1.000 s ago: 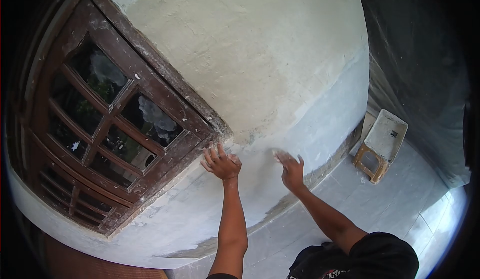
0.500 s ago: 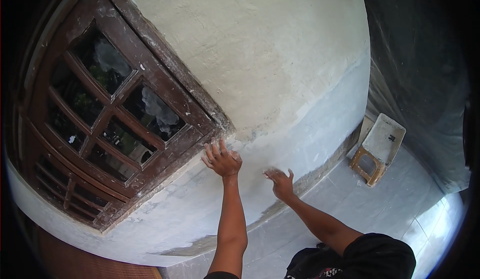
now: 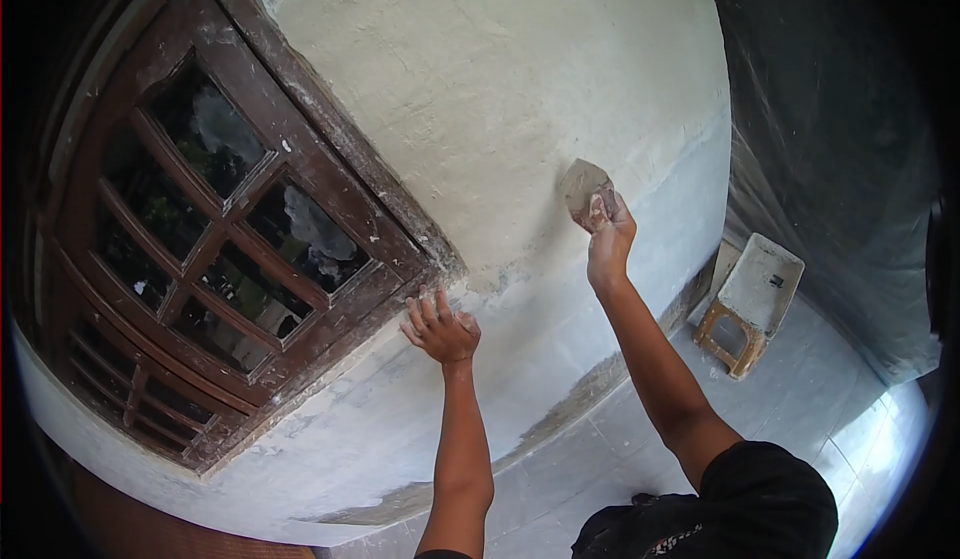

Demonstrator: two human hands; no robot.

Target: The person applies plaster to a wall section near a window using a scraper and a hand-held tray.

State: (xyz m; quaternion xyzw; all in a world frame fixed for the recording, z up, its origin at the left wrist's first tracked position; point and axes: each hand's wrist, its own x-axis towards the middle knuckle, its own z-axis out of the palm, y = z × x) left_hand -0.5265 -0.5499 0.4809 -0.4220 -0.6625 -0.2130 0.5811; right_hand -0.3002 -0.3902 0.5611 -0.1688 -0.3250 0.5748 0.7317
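My right hand (image 3: 612,227) is closed on a thin, flat, dusty grey-beige piece that looks like a sheet of sandpaper (image 3: 586,184). Its pointed top edge sticks up past my fingers, over the rough cream part of the wall (image 3: 480,99). At the lower corner of the window frame (image 3: 430,249), my left hand (image 3: 443,331) rests with spread fingers against the wall just below the wood. Whitish dust coats the fingers of both hands.
A brown wooden window (image 3: 215,219) with several panes fills the left side. On the grey tiled floor (image 3: 560,459), a white tray (image 3: 762,284) lies on a small tan stool (image 3: 728,334). Dark plastic sheeting (image 3: 840,159) hangs at the right.
My right hand has moved up the wall from the pale lower band to the cream plaster, and the sheet in it now shows clearly. My left hand has stayed by the window corner.
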